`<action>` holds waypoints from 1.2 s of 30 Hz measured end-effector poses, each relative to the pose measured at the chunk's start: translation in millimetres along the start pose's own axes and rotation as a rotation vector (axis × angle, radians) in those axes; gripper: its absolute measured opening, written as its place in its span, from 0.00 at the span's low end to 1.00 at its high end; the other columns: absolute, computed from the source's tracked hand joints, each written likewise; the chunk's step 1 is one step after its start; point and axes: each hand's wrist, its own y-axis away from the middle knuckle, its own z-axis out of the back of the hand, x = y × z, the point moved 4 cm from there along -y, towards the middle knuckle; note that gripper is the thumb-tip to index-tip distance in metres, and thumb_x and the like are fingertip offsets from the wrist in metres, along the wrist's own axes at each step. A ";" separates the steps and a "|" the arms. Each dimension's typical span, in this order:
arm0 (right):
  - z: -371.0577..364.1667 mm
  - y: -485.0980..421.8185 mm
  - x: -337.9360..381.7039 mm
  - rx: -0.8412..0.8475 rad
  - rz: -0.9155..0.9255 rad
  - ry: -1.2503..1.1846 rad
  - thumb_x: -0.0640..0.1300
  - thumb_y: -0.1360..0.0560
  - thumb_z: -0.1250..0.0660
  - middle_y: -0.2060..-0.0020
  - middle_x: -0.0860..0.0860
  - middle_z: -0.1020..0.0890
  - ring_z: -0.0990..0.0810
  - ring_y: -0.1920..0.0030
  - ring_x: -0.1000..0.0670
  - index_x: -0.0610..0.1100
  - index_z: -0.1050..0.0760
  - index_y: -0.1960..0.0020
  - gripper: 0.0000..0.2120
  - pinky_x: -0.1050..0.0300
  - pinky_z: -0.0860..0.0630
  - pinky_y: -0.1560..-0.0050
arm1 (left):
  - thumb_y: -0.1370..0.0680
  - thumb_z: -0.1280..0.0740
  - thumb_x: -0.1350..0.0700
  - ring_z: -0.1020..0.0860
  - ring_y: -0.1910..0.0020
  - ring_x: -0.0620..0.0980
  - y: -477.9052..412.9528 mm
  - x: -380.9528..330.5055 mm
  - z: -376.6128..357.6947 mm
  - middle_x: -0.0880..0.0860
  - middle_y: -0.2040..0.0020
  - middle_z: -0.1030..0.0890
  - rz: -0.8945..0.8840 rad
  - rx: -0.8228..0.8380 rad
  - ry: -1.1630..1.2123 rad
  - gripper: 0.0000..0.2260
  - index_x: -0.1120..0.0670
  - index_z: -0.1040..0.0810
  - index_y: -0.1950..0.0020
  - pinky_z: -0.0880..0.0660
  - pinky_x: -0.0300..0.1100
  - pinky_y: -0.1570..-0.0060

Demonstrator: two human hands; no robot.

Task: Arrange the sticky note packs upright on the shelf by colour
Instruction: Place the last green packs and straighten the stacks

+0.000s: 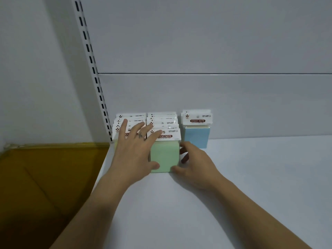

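Three rows of sticky note packs stand upright at the back left of the white shelf [233, 177]. The front green pack [164, 156] heads the middle row. My left hand [133, 150] lies with straight fingers across the header cards of the left row [119, 123] and the green row, thumb against the green pack's lower left. My right hand [195, 165] cups the green pack's right side, fingers behind its edge and thumb at its lower right corner. Blue packs [197, 136] stand apart to the right, against the back panel. The left row's colour is hidden by my hand.
A slotted white upright [93, 69] runs down the back panel left of the packs. Beyond the shelf's left edge lies a brown-yellow cardboard surface [45, 177]. The shelf stretches bare to the right and toward me.
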 end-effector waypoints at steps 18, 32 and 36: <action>-12.2 -11.6 -7.6 -0.109 -0.030 0.041 0.49 0.30 0.31 0.45 0.58 0.23 0.21 0.55 0.54 0.52 0.32 0.38 0.22 0.54 0.25 0.53 | 0.43 0.22 0.40 0.30 0.33 0.59 -3.1 -5.3 -9.9 0.55 0.34 0.25 0.056 -0.164 -0.040 0.37 0.49 0.25 0.37 0.53 0.62 0.30; 6.6 -6.0 -6.1 -0.219 -0.050 -0.052 0.57 0.28 0.31 0.51 0.56 0.21 0.21 0.58 0.56 0.52 0.29 0.39 0.20 0.55 0.24 0.53 | 0.34 0.26 0.39 0.39 0.26 0.56 11.0 -8.9 -4.8 0.53 0.25 0.36 0.063 -0.241 0.020 0.36 0.47 0.33 0.29 0.53 0.61 0.29; 9.2 -4.0 -5.6 -0.251 -0.071 -0.075 0.58 0.27 0.33 0.51 0.56 0.21 0.22 0.59 0.57 0.51 0.28 0.41 0.18 0.55 0.25 0.53 | 0.32 0.26 0.43 0.38 0.26 0.57 13.3 -9.1 -2.3 0.53 0.26 0.35 0.051 -0.283 0.044 0.32 0.47 0.30 0.30 0.52 0.61 0.28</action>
